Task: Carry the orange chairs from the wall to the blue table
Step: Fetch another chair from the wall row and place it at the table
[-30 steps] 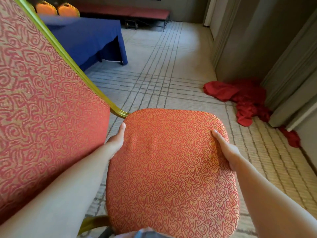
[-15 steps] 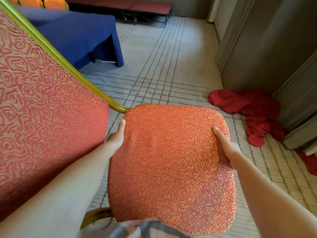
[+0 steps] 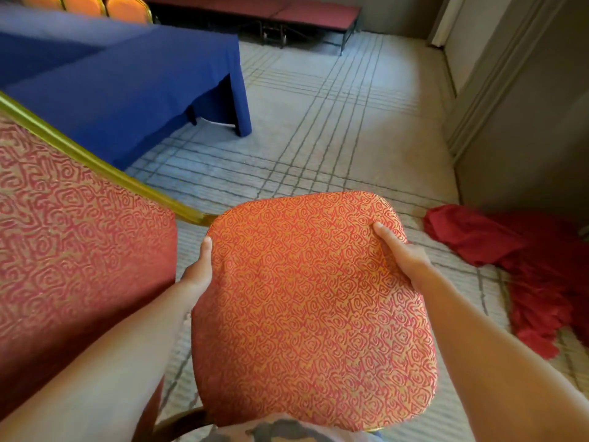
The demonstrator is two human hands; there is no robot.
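Note:
I carry an orange patterned chair (image 3: pixel 312 307) off the floor, tipped on its side, its seat facing me and its gold-framed backrest filling the left of the view. My left hand (image 3: pixel 199 272) grips the seat's left edge, thumb on top. On the right edge, my right hand (image 3: pixel 403 253) grips the seat the same way. The blue table (image 3: pixel 127 90), draped in a blue cloth, stands ahead to the upper left. Three orange chairs (image 3: pixel 86 4) line its far side.
A heap of red cloth (image 3: pixel 526 266) lies on the carpet at the right, beside a grey wall and door frame (image 3: pixel 497 90). A low red bench (image 3: pixel 287 14) runs along the back wall. Striped carpet (image 3: pixel 318 122) stretches between me and the table.
The blue table has come nearer and larger in view. The red cloth has slid from ahead to my right. Both hands keep the same grip on the seat.

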